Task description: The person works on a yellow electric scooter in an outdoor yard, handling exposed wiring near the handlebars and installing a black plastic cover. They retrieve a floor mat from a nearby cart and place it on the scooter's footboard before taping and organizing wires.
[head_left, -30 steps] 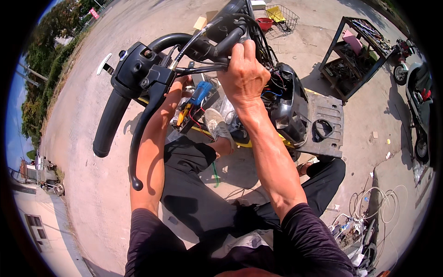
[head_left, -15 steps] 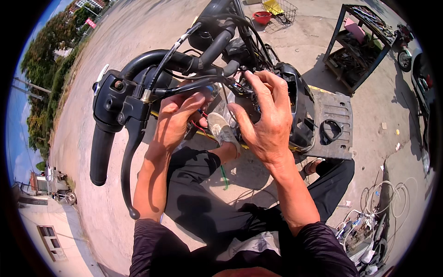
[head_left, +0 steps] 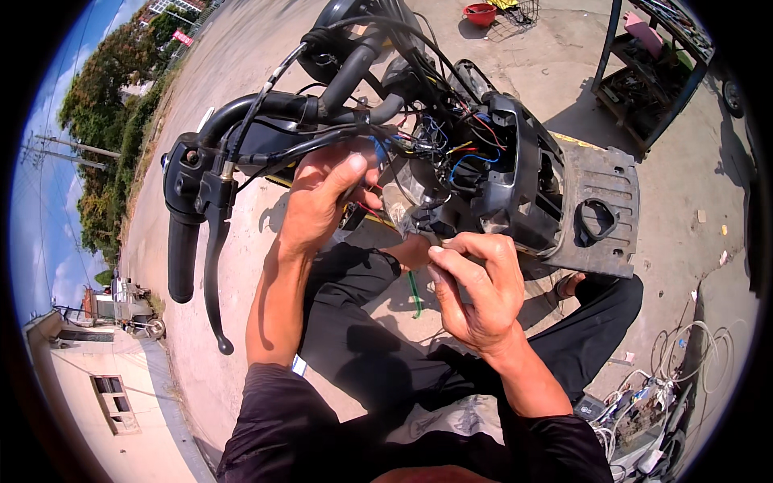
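My left hand is below the handlebar with its fingers curled. Beside its fingertips shows a blue piece, and red wires hang under them. What it grips is mostly hidden. My right hand is lower and to the right, over my lap, thumb and forefinger brought together. A small greyish end shows at its fingertips, too small to name, close to a dark part. Above it, a tangle of coloured wires spills from the vehicle's opened black front housing.
A black grip and brake lever stick out at left. A grey ribbed footboard lies right of the housing. Farther off are a metal rack, a red bowl and coiled pale cable.
My right hand has drawn back from the wires toward my lap, and its fingers have closed together. My left hand stays under the handlebar. The view has shifted slightly.
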A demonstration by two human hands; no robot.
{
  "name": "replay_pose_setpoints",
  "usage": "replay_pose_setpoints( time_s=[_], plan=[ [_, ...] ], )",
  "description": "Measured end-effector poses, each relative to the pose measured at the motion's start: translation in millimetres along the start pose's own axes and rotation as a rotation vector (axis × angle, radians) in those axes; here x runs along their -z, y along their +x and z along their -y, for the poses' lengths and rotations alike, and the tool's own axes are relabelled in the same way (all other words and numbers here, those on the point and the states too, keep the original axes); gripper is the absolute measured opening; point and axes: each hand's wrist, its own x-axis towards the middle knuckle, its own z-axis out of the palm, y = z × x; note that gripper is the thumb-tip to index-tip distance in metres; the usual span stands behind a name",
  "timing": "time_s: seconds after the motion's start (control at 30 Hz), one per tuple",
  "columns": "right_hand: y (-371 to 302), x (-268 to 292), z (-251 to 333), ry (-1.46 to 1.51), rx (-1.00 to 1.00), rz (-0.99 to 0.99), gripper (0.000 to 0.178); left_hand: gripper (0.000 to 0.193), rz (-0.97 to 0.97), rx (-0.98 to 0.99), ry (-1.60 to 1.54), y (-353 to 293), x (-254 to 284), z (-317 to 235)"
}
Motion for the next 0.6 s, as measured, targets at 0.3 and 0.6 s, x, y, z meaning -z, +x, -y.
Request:
replay_pose_setpoints(
  time_s=[0.3, 0.6],
  plan=[
    [-20, 6, 17, 0.31, -0.462, 0.175, 0.073, 0.036, 0.19, -0.089, -0.339, -57, -51, 30],
    [-19, 19, 31, 0.302, -0.411, 0.091, 0.092, 0.018, 0.283, -0.144, -0.391, -70, -90, 28]
  ],
)
